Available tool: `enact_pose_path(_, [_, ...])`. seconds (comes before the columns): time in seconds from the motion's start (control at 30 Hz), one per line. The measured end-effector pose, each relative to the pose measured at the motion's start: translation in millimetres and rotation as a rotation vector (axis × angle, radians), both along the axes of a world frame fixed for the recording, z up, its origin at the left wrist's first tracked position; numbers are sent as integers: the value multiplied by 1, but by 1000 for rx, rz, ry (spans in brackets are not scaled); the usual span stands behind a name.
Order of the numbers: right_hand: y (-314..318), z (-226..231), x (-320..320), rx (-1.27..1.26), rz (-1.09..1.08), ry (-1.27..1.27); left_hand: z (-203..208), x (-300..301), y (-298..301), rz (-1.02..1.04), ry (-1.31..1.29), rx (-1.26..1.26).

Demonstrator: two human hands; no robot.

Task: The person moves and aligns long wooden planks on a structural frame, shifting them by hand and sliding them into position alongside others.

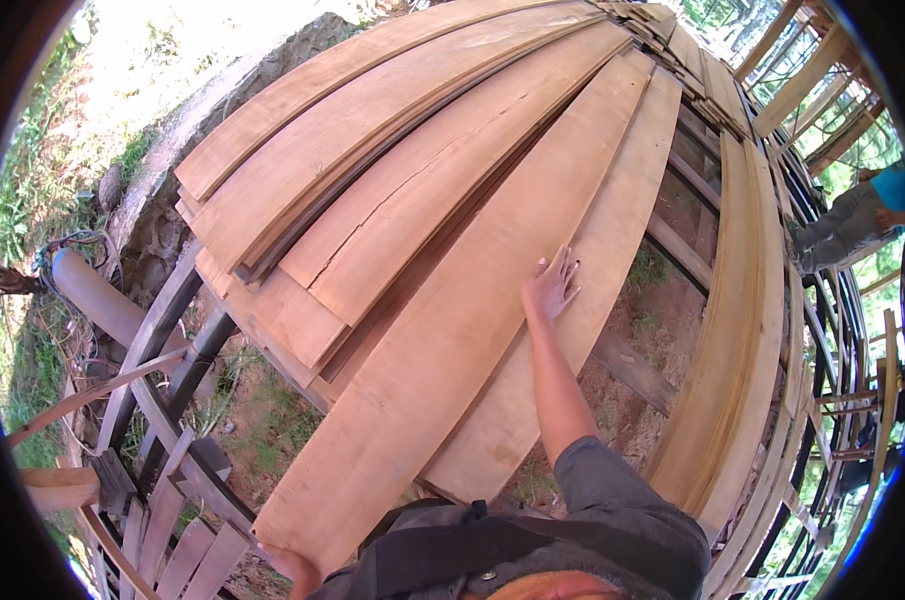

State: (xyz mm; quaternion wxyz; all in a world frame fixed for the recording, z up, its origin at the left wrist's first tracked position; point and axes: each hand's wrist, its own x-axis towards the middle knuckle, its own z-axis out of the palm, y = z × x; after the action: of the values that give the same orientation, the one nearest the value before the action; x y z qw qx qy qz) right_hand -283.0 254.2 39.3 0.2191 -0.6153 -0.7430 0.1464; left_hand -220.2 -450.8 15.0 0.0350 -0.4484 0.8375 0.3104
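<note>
A long, wide wooden plank (413,420) runs from close to my body toward the far stack. My left hand (298,572) grips its near left corner; most of its fingers are hidden below the edge. Farther along, my right hand (550,290) lies flat with fingers spread, at the plank's right edge and over the board beside it. That second board (613,230) sits partly under the first plank. Left of them, a board with a long crack (393,200) rests on other stacked boards (303,170).
Dark beams (688,255) carry the boards, with gaps showing soil below. More long boards (728,360) lie at right. A person in grey trousers (843,235) stands at far right. At left are a thick pipe (103,295), crossed struts (158,390) and a stone ledge (213,110).
</note>
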Motion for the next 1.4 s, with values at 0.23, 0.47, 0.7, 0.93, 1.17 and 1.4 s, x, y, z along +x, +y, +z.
enact_pose_path(0.23, [13, 4, -7, -16, 59, -72, 25, -12, 4, -54, 126, 236])
enact_pose_path(0.47, [76, 24, -29, -153, 137, -187, 21, -46, 85, 8, 254, 506])
enact_pose_path(0.7, [27, 12, 4, -71, 193, 75, 2, -72, 179, -12, 244, 985])
enact_pose_path(0.93, [-70, -9, 49, -19, 330, 260, 54, -79, 265, -25, 278, 1325])
enact_pose_path(1.17, [-90, -8, 75, -72, 365, 399, 6, -65, 289, -66, 258, 1165])
enact_pose_path(1.4, [-121, 39, 67, -514, 53, 868, 45, -41, 294, 9, 135, 1447])
